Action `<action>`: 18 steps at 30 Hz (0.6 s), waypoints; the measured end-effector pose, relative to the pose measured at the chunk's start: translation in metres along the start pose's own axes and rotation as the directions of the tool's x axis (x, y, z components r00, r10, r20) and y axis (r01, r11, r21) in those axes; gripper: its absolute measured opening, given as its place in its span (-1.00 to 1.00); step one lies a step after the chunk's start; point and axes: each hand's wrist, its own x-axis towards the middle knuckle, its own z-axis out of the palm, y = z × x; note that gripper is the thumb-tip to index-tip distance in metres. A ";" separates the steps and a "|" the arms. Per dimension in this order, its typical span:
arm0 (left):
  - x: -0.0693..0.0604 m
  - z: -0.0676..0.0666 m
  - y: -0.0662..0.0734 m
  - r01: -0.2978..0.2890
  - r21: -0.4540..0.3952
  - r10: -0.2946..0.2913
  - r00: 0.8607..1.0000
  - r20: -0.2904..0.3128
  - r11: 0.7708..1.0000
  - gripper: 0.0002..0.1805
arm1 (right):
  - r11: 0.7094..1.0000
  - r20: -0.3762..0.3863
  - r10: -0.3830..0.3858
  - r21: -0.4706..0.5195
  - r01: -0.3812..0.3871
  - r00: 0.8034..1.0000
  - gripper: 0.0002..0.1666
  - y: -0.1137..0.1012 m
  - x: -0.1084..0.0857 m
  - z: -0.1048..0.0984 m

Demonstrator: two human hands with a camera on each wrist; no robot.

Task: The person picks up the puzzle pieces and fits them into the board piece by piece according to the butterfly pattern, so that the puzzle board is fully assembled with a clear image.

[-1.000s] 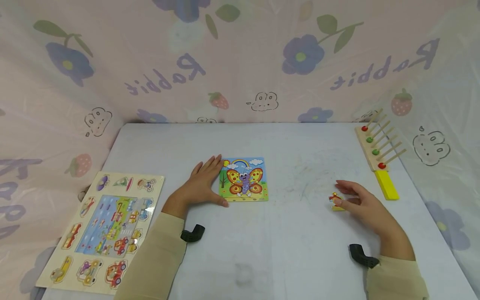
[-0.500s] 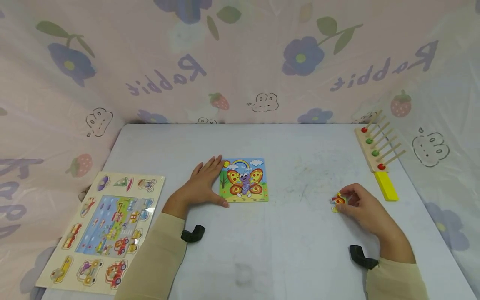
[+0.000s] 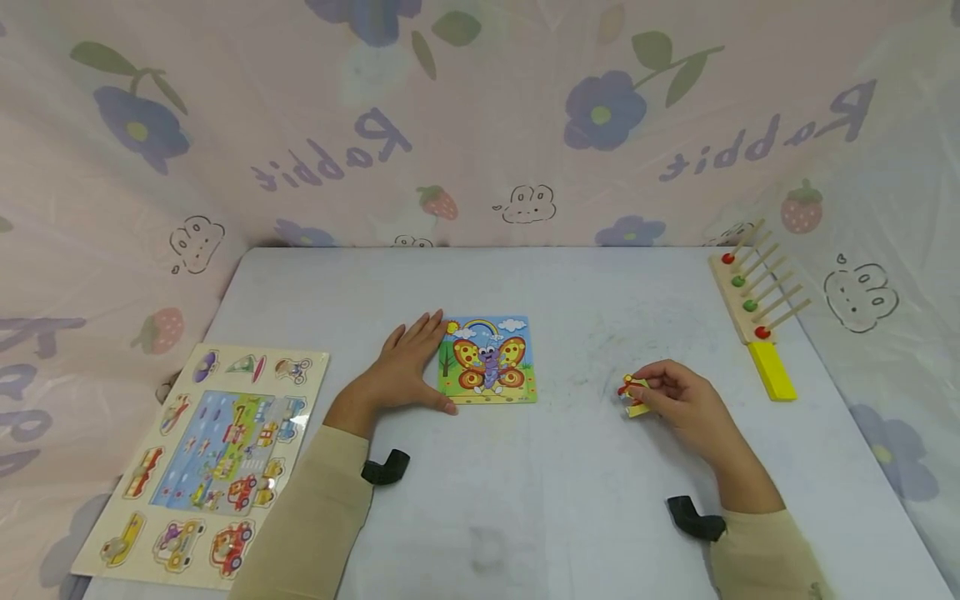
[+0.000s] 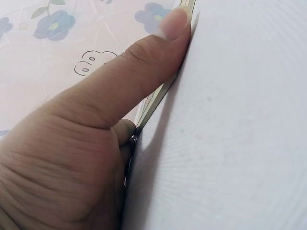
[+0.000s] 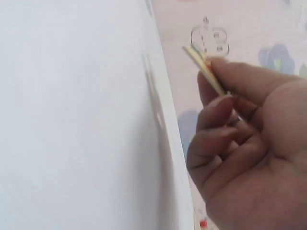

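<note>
A square butterfly picture board (image 3: 487, 358) lies flat on the white table. My left hand (image 3: 402, 372) rests along its left side, fingers spread and fairly straight. The left thumb lies at the near left corner, and in the left wrist view it touches the edge of the thin board (image 4: 156, 103). Off to the right, my right hand (image 3: 681, 402) pinches a small red and yellow puzzle piece (image 3: 634, 397) between thumb and fingers. Seen from the right wrist, that piece (image 5: 205, 69) is thin and held above the table surface; fingers partly cover it.
On the left, partly behind my left sleeve, lies a large vehicle peg puzzle (image 3: 210, 467). At the right edge stand a wooden rack with upright pegs (image 3: 738, 296) and a yellow block (image 3: 772, 371). Patterned curtain walls (image 3: 480, 125) surround the table.
My right hand has closed its pinch on the puzzle piece and carried it leftward, closer to the butterfly board. The left hand and the board have stayed in place.
</note>
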 end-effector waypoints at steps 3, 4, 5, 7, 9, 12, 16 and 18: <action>0.001 0.001 -0.001 0.003 0.000 -0.003 1.000 0.003 1.000 0.64 | 0.998 0.021 -0.023 0.059 0.022 1.000 -0.71 -0.002 0.004 0.015; 0.001 0.001 -0.001 0.004 -0.002 -0.004 1.000 0.004 1.000 0.65 | 0.996 0.028 -0.027 0.084 0.025 0.999 -0.69 -0.004 0.005 0.019; 0.001 0.001 -0.001 0.005 -0.001 -0.005 1.000 0.005 1.000 0.65 | 0.994 0.037 -0.032 0.108 0.028 0.999 -0.67 -0.004 0.007 0.024; 0.001 0.001 -0.001 0.009 -0.001 -0.009 1.000 0.007 1.000 0.65 | 0.988 0.050 -0.030 0.152 0.022 0.998 -0.65 -0.006 0.010 0.033; 0.001 0.001 -0.002 0.013 0.001 -0.013 1.000 0.009 1.000 0.65 | 0.983 0.060 -0.020 0.184 0.009 0.998 -0.65 -0.008 0.013 0.043; 0.001 0.001 -0.002 0.016 0.002 -0.016 1.000 0.009 1.000 0.65 | 0.974 0.078 -0.007 0.227 -0.011 0.997 -0.66 -0.013 0.017 0.057; 0.002 0.001 -0.002 0.015 -0.002 -0.015 1.000 0.005 1.000 0.65 | 0.962 0.109 -0.005 0.273 -0.025 0.994 -0.67 -0.021 0.024 0.076; 0.002 0.001 -0.002 0.013 -0.002 -0.013 1.000 0.004 1.000 0.65 | 0.957 0.123 -0.003 0.287 -0.033 0.992 -0.67 -0.025 0.029 0.086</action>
